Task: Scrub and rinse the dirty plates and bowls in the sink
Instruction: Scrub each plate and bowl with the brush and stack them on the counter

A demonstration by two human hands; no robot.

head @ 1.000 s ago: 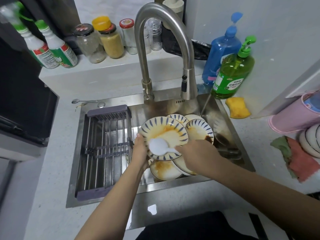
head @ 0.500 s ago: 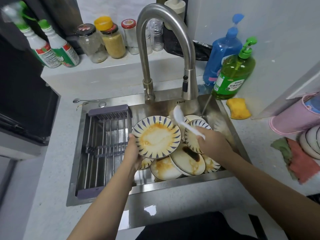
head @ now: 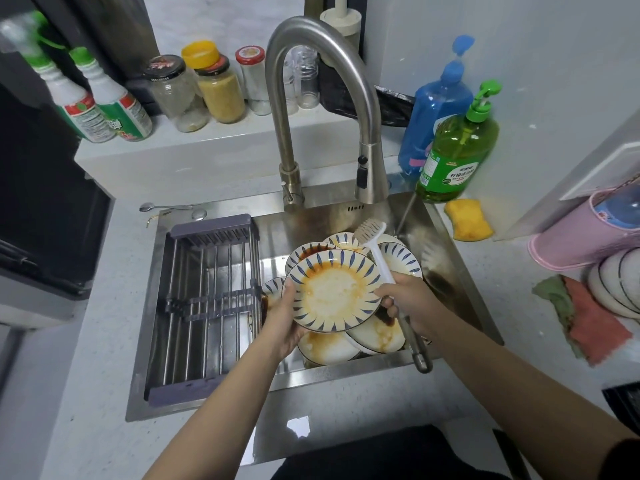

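Plate (head: 334, 292) round, glossy, sauce-stained; L hand (head: 284, 315) grips.

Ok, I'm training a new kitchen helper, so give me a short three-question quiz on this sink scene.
1. True or false: the left hand holds the stained plate.
2. The right hand grips: A) sponge B) dish brush C) spoon.
3. Fill in: the yellow sponge lies on the counter beside the green ____ bottle.

Key: 1 true; 2 B, the dish brush; 3 soap.
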